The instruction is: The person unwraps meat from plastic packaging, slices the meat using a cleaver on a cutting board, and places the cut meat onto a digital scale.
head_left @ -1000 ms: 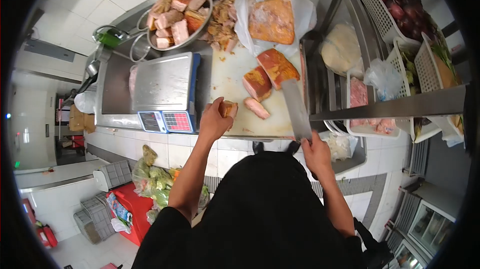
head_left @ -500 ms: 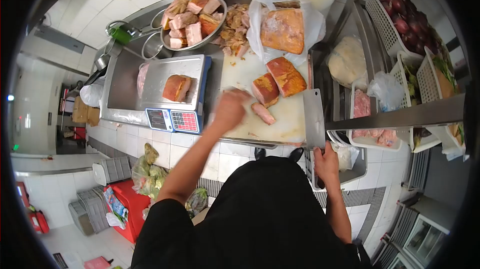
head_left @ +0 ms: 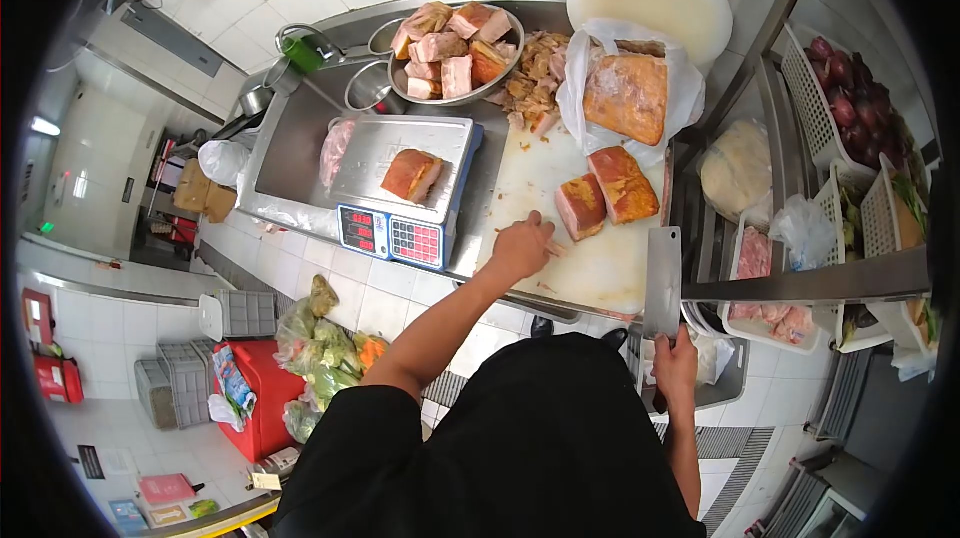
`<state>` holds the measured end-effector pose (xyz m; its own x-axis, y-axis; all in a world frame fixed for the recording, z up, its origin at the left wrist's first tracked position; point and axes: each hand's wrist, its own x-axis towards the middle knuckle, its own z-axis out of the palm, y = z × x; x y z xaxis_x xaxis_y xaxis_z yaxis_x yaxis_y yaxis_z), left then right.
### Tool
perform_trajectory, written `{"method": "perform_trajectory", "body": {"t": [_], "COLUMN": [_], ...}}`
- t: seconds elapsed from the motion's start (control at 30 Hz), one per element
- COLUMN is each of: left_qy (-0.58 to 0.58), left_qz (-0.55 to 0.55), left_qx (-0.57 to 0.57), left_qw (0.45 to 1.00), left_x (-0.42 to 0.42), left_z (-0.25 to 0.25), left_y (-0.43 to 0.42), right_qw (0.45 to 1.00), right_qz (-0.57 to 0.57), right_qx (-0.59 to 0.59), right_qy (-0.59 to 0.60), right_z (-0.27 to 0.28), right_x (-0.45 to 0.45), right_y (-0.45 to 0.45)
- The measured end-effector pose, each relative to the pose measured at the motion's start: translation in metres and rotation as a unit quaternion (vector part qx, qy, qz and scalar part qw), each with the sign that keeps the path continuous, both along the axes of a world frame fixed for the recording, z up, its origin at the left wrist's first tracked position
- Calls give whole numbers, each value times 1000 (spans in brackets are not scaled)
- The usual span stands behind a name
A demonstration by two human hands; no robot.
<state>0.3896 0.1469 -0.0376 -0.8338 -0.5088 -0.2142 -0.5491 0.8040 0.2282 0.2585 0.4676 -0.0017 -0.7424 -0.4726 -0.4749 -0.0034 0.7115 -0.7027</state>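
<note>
My left hand is closed around a small meat strip, mostly hidden by the fingers, over the white cutting board. My right hand grips the handle of a cleaver, its broad blade lying over the board's right edge. Two browned meat blocks, a smaller one and a larger one, rest side by side on the board. One meat chunk sits on the scale's metal plate. Behind the board, a big meat slab lies on an open plastic bag.
A metal bowl heaped with meat chunks stands behind the scale, beside shredded scraps. At left is a sink. A metal shelf rail crosses the right side, near baskets of onions and a tray of meat.
A meat chunk that was at my left hand now sits on the scale. My left hand has moved right to the small strip. The cleaver has been drawn away from the meat blocks, and the view has shifted.
</note>
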Motion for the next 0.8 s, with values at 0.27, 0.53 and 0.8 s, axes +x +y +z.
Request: {"method": "perform_trajectory", "body": {"t": [0.27, 0.53, 0.8], "left_qy": [144, 103, 345], "left_qz": [220, 269, 336], "left_qx": [115, -177, 577], "left_qw": [958, 941, 660], "left_x": [-22, 52, 69], "left_z": [13, 110, 56], "left_y": [-77, -146, -129], "right_qw": [997, 997, 993], "right_qz": [46, 55, 114], "right_qx": [26, 9, 2], "right_qy": [49, 60, 40], "right_z": [-23, -23, -4], "right_x": [-2, 3, -2], "right_y": [7, 9, -10]}}
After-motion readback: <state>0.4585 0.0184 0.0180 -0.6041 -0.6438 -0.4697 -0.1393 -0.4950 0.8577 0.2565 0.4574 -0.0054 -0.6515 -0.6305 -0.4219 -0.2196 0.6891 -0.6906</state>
